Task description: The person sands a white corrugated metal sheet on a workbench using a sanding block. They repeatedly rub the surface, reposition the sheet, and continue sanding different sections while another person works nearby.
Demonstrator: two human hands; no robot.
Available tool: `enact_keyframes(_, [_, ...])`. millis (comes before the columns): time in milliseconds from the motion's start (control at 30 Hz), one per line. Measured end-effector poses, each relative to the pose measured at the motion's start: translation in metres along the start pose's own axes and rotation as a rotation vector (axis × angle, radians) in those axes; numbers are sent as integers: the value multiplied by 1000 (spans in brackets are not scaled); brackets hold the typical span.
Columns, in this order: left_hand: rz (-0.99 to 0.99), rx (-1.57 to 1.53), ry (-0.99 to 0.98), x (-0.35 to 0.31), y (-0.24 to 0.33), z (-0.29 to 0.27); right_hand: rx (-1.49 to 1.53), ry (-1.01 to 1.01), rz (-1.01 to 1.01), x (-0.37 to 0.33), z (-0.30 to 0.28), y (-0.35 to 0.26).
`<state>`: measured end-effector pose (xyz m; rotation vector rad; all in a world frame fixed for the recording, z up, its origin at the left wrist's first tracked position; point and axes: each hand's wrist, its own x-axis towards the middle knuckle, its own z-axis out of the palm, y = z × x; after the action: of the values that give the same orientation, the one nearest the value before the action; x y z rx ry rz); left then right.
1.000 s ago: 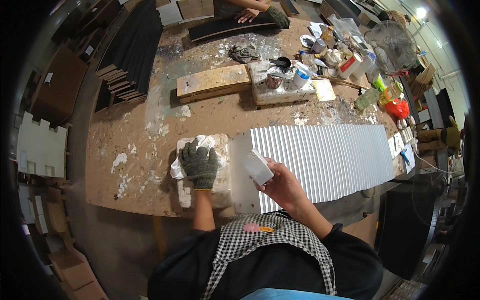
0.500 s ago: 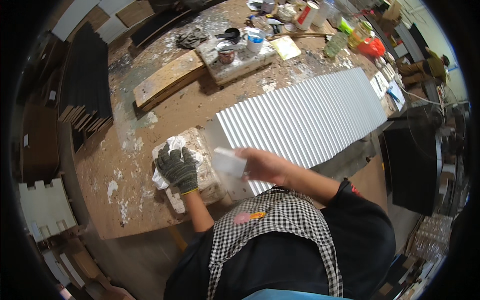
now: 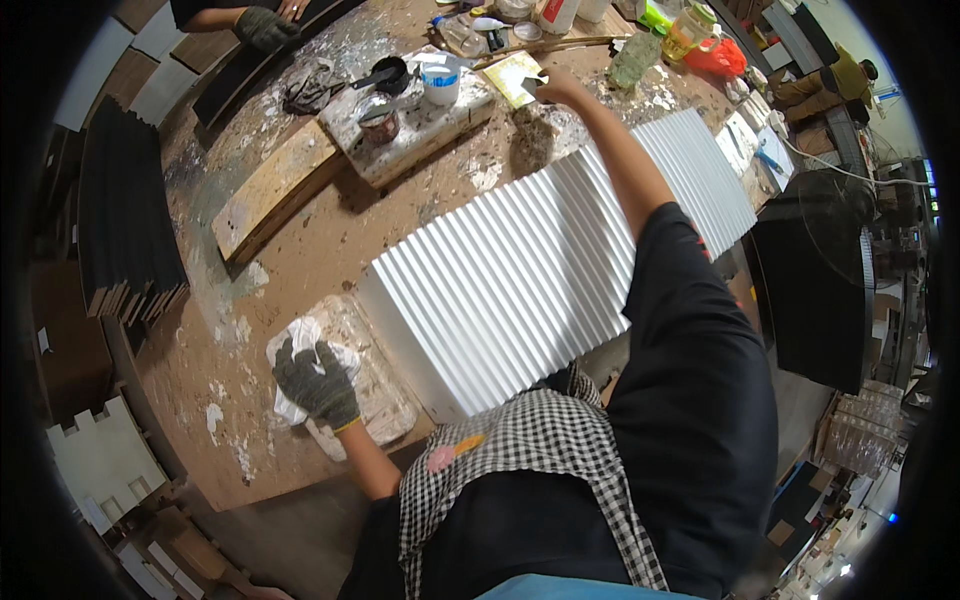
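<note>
My left hand (image 3: 318, 385), in a dark grey-green knit glove, lies with fingers spread on a crumpled white cloth (image 3: 292, 408). Beneath the cloth is a pale, paint-spattered slab (image 3: 385, 405) at the near edge of the table. My bare right hand (image 3: 562, 88) reaches far across the table to a yellowish sheet (image 3: 513, 76). Its fingers are closed at the sheet's right edge, around something small and greyish that I cannot make out. Below that arm stretches a long row of white ridged strips (image 3: 480, 290), set side by side.
A paint-stained block (image 3: 370, 160) carries a white tub (image 3: 440, 82), a dark cup (image 3: 379, 125) and a black ladle-like cup (image 3: 388, 75). Left of it lies a wooden beam (image 3: 270, 190). Black boards (image 3: 130, 210) are stacked leftward. Another person's gloved hand (image 3: 265, 28) rests on a dark board.
My right hand has gone from beside the slab, where it held a pale block, to the yellowish sheet at the far side. My left hand stays on the cloth. Another person's hands have appeared.
</note>
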<state>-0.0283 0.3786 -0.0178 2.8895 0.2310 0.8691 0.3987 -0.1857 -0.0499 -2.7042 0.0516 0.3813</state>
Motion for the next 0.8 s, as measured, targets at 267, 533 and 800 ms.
enact_keyframes(267, [-29,75,-12,-2,11,-8,-374,217,118,34,70,-4])
enact_keyframes(533, [-25,52,-39,6,11,-8,-166,580,-240,-32,23,-18])
enact_keyframes(800, [-82,25,-62,-5,-5,-7,217,-449,-515,-376,-57,-59])
